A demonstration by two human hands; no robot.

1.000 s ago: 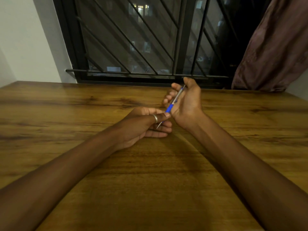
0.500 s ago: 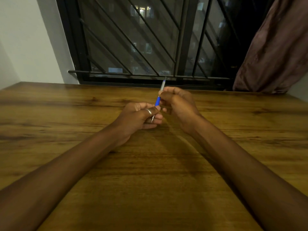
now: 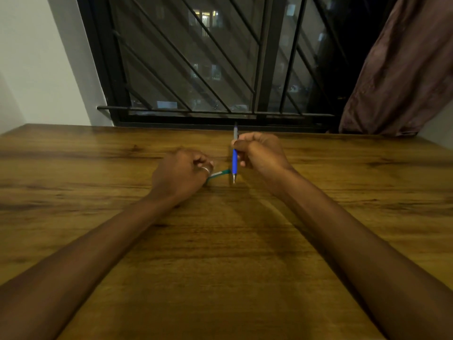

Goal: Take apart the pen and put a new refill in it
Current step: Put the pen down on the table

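My right hand (image 3: pixel 261 152) grips a pen (image 3: pixel 234 161) with a blue grip and grey upper barrel. The pen stands upright, its metal tip touching or just above the wooden table (image 3: pixel 220 241). My left hand (image 3: pixel 180 174) rests on the table to the left, fingers curled, a ring on one finger. A thin teal and white refill (image 3: pixel 219 174) sticks out from the left hand toward the pen's tip; its other end is hidden in the fist. The two hands are apart by a small gap.
A barred window (image 3: pixel 196 69) runs along the table's far edge. A brown curtain (image 3: pixel 402 69) hangs at the right. A white wall (image 3: pixel 36 57) stands at the left.
The right hand has turned the pen from a slant to upright and brought its tip down to the table. The left hand has let go of the pen's tip end and now holds the refill.
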